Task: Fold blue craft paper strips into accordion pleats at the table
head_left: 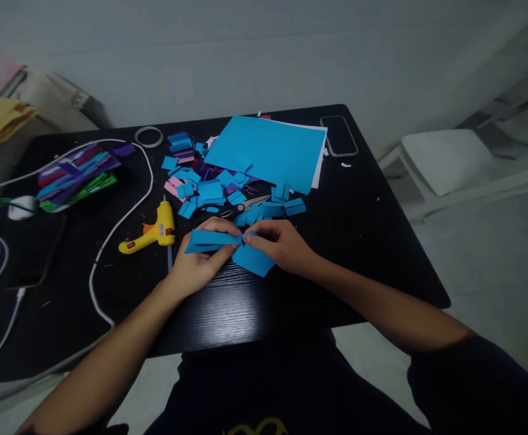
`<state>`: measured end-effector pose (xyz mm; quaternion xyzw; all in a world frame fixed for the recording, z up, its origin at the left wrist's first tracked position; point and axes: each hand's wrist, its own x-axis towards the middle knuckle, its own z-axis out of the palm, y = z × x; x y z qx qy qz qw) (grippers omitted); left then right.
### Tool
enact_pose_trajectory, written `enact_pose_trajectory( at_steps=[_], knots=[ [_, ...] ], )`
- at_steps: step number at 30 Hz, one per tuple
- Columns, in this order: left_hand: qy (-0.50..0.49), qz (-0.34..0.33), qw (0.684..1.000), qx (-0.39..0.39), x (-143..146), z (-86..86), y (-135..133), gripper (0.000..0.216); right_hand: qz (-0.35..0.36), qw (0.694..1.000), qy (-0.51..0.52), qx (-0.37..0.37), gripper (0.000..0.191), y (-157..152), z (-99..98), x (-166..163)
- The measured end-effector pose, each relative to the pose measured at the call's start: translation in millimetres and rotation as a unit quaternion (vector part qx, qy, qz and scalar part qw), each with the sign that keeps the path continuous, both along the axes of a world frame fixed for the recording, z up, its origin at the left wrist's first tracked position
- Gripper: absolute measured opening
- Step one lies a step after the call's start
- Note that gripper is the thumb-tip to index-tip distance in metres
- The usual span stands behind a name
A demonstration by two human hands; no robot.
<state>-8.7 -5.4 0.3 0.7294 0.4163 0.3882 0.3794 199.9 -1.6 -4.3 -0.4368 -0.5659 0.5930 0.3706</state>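
Observation:
Between my two hands, above the near part of the table, is a piece of blue paper [254, 258] with folds in it. My left hand [202, 257] pinches its left part between thumb and fingers, where a folded flap sticks out to the left. Thumb and fingertips of my right hand [282, 243] are closed on the paper close to the left fingertips. Just beyond the hands lie scissors [254, 203] among cut and folded blue paper pieces [211, 192]. To the left of my left hand rests a yellow glue gun [159, 231].
Large blue sheets [268, 148] lie at the back of the black table [336, 241], with a phone [339, 136] at the far right corner. A white cable [123, 220] curves across the left side. Bundled coloured strips [76, 175] sit there. A white chair [445, 160] stands right.

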Motion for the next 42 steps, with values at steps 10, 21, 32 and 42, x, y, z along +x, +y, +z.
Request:
enact_pose_trajectory(
  at_steps=[10, 21, 32, 42],
  knots=[
    [0.010, 0.021, 0.999, 0.037, -1.0, -1.1, -1.8, 0.015, 0.006, 1.000, -0.004, 0.026, 0.013, 0.1, -0.6, 0.4],
    [0.002, 0.015, 0.999, 0.030, 0.2, -0.4, -2.1, 0.014, 0.005, 0.998, -0.026, 0.048, 0.015, -0.2, -1.2, 0.7],
    [0.051, 0.001, 0.997, 0.058, 4.5, 2.4, -4.5, 0.012, -0.019, 0.996, -0.042, 0.071, 0.012, -2.6, -8.2, -1.4],
    [0.059, 0.020, 0.995, 0.075, -4.2, -1.5, -0.3, 0.014, 0.004, 0.999, -0.035, -0.005, 0.015, 0.2, -7.6, -0.5]
  ],
)
